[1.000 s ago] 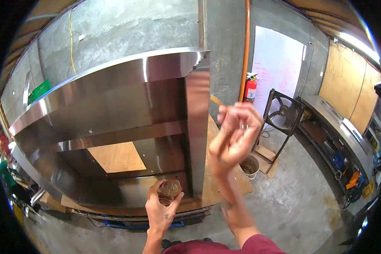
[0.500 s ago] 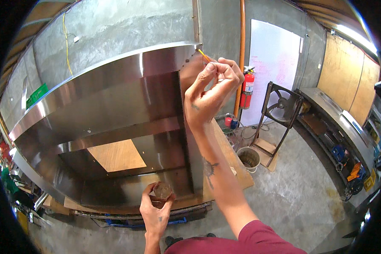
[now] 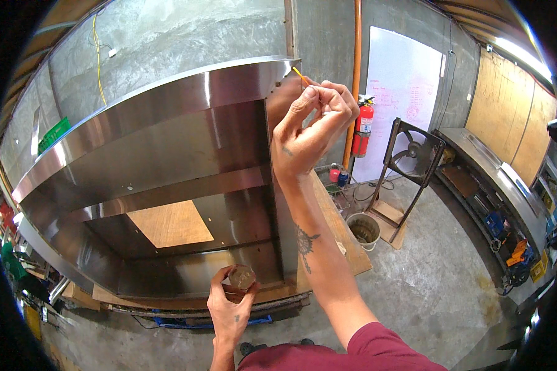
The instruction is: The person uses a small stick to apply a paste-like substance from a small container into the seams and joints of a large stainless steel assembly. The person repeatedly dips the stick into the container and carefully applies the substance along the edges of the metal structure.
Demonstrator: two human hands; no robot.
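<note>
My right hand [image 3: 309, 133] is raised at the upper middle, its fingertips pinching a thin yellow stick [image 3: 299, 75]. The tip of the stick is at the top right corner of a large brushed-steel frame [image 3: 167, 94], near several small dark spots; whether it touches the metal I cannot tell. Lower down, my left hand [image 3: 229, 312] has its fingers wrapped round a small round cup [image 3: 242, 277] with a brownish, cloudy top. The cup is in front of the lower edge of the steel frame, which has a rectangular opening showing wood behind it.
The steel frame rests on a wooden tabletop [image 3: 353, 263]. To the right are a bucket [image 3: 363, 232], a fan on a dark stand [image 3: 413, 151] and a red fire extinguisher [image 3: 363, 127] by an orange pipe [image 3: 356, 55]. A long metal bench [image 3: 476, 151] with tools stands farther right.
The view has shifted slightly. My right hand with the yellow stick stays by the frame's corner, and my left hand keeps the cup, its top turned slightly more into view.
</note>
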